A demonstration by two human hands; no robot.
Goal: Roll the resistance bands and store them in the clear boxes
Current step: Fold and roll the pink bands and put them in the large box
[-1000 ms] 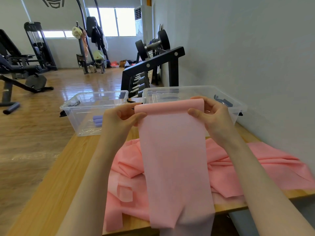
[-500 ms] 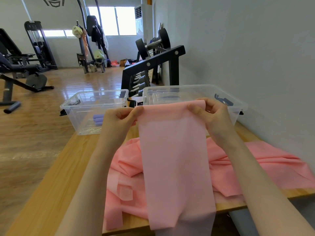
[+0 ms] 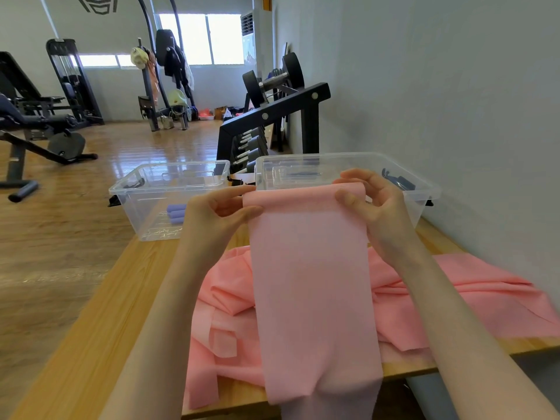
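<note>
A wide pink resistance band [image 3: 312,283] hangs in front of me, its top edge folded over into the start of a roll. My left hand [image 3: 212,216] pinches the left end of that folded edge and my right hand [image 3: 372,204] pinches the right end. The band's lower end drops past the table's front edge. More pink bands [image 3: 454,298] lie heaped on the wooden table [image 3: 91,328]. Two clear boxes stand at the table's far end: the left box [image 3: 133,189] holds rolled purple bands [image 3: 175,212], the right box [image 3: 424,186] sits behind my hands.
A grey wall runs along the table's right side. A black dumbbell rack [image 3: 272,116] stands just beyond the boxes. Gym benches and machines [image 3: 36,116] stand on the wooden floor to the left.
Both hands have turned the band's top edge over a little further; the fold has shifted slightly and the hanging length stays much the same.
</note>
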